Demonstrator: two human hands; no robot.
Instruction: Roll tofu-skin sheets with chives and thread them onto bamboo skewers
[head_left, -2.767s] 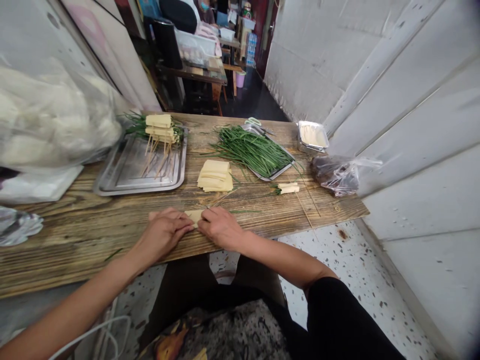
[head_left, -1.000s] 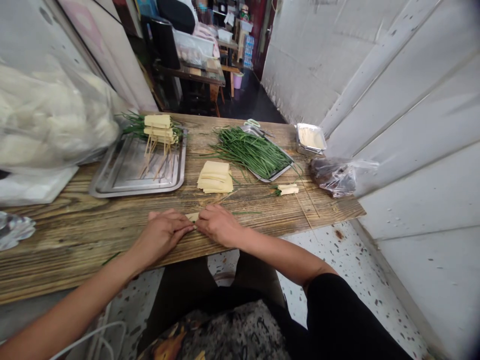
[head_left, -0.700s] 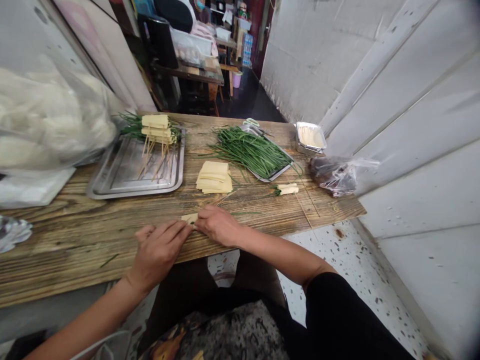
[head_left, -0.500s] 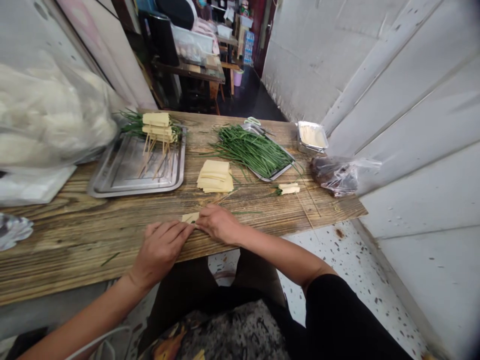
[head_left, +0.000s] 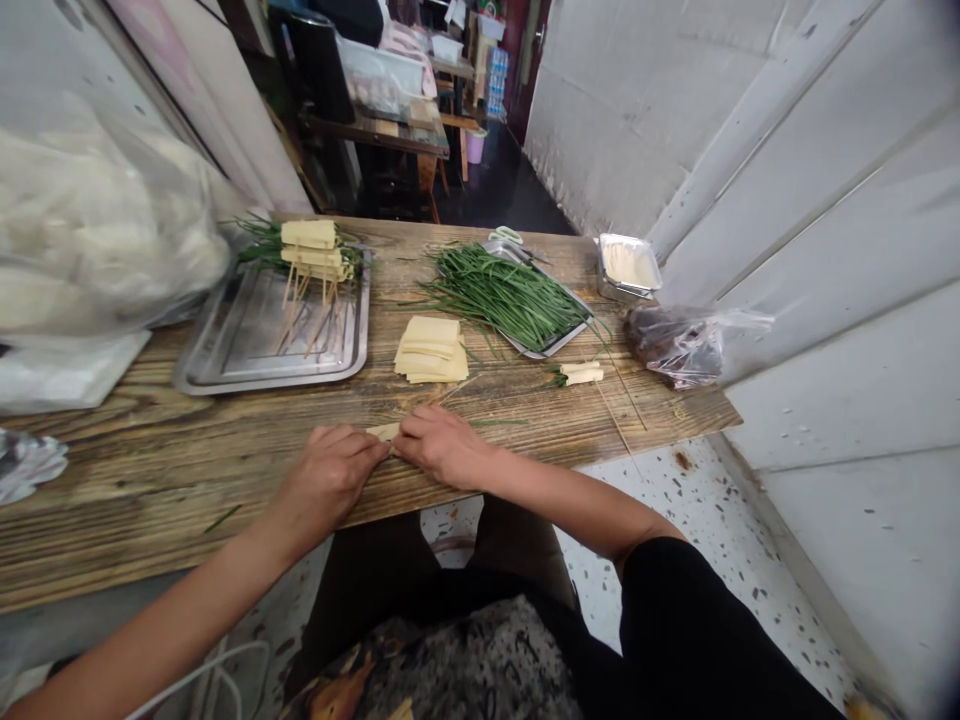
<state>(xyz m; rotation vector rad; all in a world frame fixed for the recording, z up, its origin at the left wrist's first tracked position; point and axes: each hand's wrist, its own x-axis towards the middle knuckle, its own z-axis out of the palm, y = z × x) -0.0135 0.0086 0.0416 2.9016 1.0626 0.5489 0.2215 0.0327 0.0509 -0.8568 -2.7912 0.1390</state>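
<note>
Pinching Close to the Near Edge

Holding the near side of a small, thin, pale yellow sheet (head_left: 383, 432) between left hand (head_left: 335, 470) and right hand (head_left: 442, 447), both with fingertips drawn narrow and almost meeting. Pressing low against the brown, wood-grained tabletop (head_left: 150, 450), near its front edge, with part of the sheet hidden under the right-hand fingers.

Seemingly at a rolling or folding step, judging by the fingers bent over the edge. Calling next, most likely, for even pressure from both sides, to avoid skewing or tearing something so thin.

Just beyond: a stack of pale yellow, rectangular sheets (head_left: 431, 350). Behind that and to the right: a heap of long, slender, dark green stalks (head_left: 510, 298) on a shiny metal tray (head_left: 553, 349). Nearer the right end: a short, pale roll with green tips (head_left: 583, 373), beside thin wooden sticks (head_left: 615, 420).

Off to the left: a broad, rectangular metal tray (head_left: 262, 378), bearing stacked pale yellow rolls on skewers (head_left: 309, 250). At the far right: a silvery foil container (head_left: 626, 290) and a clear plastic bag with dark contents (head_left: 675, 345), too obscured to identify.
</note>
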